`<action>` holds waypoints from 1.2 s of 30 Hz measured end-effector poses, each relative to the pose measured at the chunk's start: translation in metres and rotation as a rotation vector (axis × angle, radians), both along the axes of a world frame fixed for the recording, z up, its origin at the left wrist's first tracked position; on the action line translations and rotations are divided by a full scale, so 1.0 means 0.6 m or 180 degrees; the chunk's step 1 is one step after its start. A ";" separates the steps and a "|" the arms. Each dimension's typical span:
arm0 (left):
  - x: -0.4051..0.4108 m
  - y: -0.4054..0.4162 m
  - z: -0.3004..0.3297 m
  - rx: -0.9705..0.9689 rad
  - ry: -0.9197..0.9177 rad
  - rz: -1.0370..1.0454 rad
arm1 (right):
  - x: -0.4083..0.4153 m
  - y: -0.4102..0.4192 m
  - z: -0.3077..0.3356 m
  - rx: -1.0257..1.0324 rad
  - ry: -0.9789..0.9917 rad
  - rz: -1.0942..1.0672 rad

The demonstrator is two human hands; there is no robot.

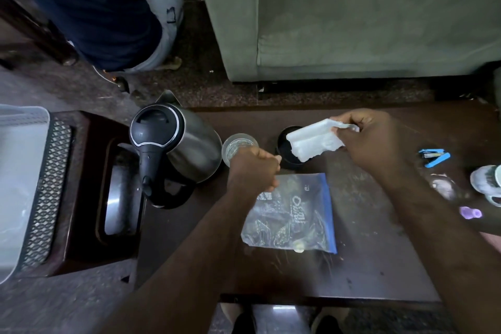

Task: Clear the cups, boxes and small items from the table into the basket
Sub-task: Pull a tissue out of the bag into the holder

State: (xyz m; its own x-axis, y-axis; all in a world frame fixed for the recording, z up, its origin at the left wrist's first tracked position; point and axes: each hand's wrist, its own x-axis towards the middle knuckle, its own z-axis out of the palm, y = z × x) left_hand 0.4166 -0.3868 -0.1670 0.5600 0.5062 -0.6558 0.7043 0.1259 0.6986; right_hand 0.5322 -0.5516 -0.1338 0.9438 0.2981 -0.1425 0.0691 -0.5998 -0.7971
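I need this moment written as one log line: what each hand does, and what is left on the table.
left hand: at glass | right hand: holds white tissue over black cup | left on table: kettle, zip bag, stapler

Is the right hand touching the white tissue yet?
Touching. The head view shows the right hand pinching one end of the white tissue, which is lifted above the black cup.

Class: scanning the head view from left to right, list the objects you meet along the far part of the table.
Basket → kettle → clear glass → black cup → blue stapler → mug at the right edge.
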 end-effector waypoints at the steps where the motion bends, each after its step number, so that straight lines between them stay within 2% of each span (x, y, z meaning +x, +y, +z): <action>1: -0.013 -0.004 -0.001 0.0087 0.0015 -0.0051 | -0.001 0.011 -0.005 -0.0190 -0.0071 0.0047; 11: -0.064 -0.039 -0.006 0.1078 -0.0164 -0.0836 | -0.023 0.076 -0.068 -0.1460 -0.0124 0.0687; 14: -0.070 -0.045 0.006 0.1519 -0.0360 -0.1235 | -0.034 0.069 -0.063 -0.1466 -0.0240 0.0468; 18: -0.064 -0.047 0.026 0.2188 -0.0786 -0.1802 | -0.071 0.040 -0.044 -0.1468 -0.0828 0.0259; 23: -0.065 -0.068 0.090 0.3016 -0.0707 -0.2580 | -0.148 -0.027 0.024 -0.2102 -0.1153 0.0184; 26: -0.074 -0.086 0.161 0.3418 -0.0658 -0.2863 | -0.190 -0.057 0.093 -0.2377 -0.1083 0.0252; 31: -0.091 -0.105 0.263 0.3771 -0.0753 -0.3135 | -0.228 -0.091 0.193 -0.2468 -0.0996 0.0172; 36: -0.107 -0.119 0.310 0.3954 -0.0732 -0.3510 | -0.256 -0.135 0.242 -0.2503 -0.0833 -0.0012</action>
